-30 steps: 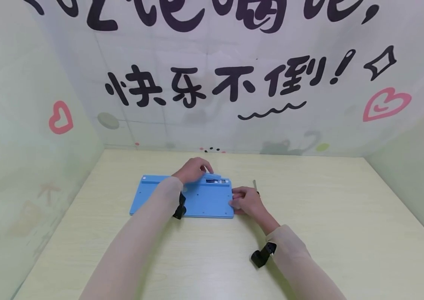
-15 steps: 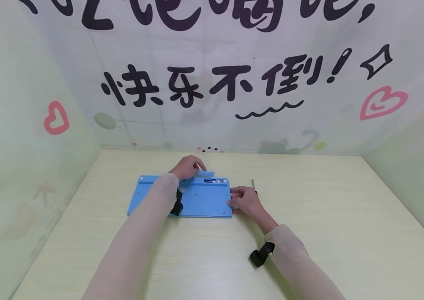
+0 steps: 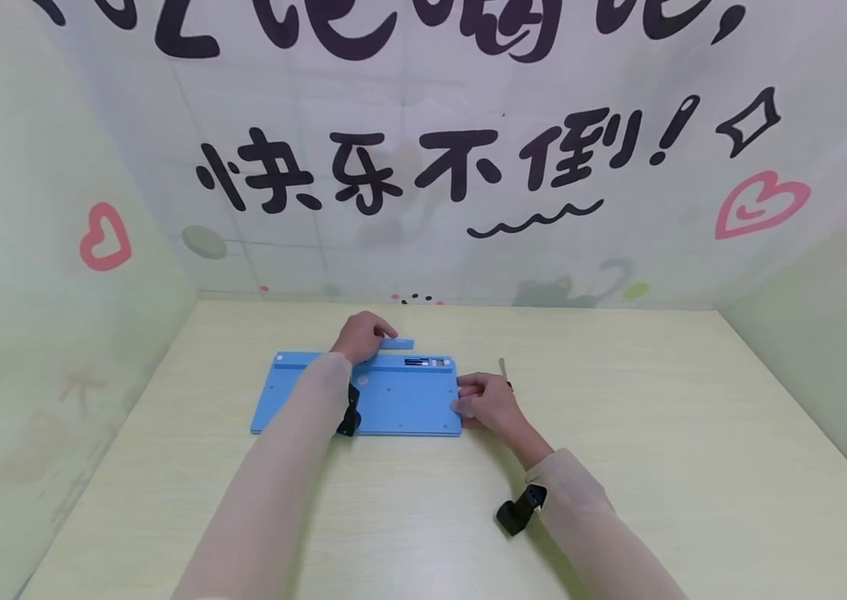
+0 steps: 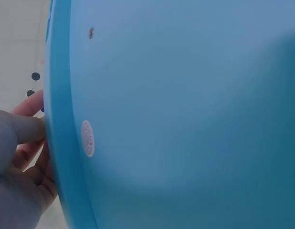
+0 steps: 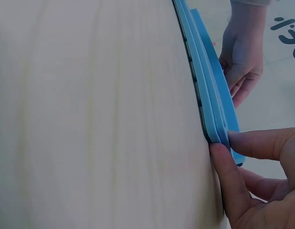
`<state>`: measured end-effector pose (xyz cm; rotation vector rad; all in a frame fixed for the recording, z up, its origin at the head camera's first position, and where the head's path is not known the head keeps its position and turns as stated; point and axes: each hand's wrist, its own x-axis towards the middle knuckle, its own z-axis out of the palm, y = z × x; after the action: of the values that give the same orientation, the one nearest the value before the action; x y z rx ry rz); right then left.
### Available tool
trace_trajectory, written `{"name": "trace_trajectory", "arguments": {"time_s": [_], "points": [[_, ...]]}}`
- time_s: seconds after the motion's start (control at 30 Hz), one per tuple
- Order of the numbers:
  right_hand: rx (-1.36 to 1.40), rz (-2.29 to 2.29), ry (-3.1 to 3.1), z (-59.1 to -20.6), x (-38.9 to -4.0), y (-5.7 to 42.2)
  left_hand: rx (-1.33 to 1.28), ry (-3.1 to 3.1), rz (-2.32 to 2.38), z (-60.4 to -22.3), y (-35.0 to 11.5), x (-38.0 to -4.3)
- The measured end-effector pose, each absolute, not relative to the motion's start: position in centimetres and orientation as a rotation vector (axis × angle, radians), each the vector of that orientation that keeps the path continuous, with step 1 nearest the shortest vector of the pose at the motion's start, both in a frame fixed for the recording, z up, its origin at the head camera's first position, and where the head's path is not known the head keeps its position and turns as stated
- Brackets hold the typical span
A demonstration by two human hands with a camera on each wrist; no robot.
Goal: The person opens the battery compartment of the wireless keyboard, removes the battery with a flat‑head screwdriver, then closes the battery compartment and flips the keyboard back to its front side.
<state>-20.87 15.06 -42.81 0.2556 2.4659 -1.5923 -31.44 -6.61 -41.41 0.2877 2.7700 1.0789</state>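
A blue keyboard (image 3: 408, 400) lies face down on the table, its open battery compartment (image 3: 426, 362) near the far right corner showing small dark and silvery parts. Just beyond the keyboard's far edge, my left hand (image 3: 359, 336) pinches a narrow blue battery cover (image 3: 399, 343). In the left wrist view the keyboard's blue back (image 4: 185, 105) fills most of the picture and hides part of that hand. My right hand (image 3: 489, 400) grips the keyboard's right edge between thumb and fingers, seen closely on the blue rim (image 5: 212, 109) in the right wrist view.
A thin grey rod-like tool (image 3: 503, 372) with a dark end lies behind my right hand. The pale wooden table (image 3: 618, 417) meets a printed back wall (image 3: 423, 250) and side walls. Black cameras sit on both wrists.
My left hand has drawn the battery cover off the compartment, moving it left and back past the keyboard's far edge. The right hand keeps its grip on the keyboard.
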Motion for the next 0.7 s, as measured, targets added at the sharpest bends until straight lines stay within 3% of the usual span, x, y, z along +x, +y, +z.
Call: {"name": "trace_trajectory", "arguments": {"time_s": [0.7], "points": [[0.259, -1.606, 2.467, -43.06, -20.99, 15.27, 0.158, 2.825, 1.134, -41.54, -5.99, -30.75]]}}
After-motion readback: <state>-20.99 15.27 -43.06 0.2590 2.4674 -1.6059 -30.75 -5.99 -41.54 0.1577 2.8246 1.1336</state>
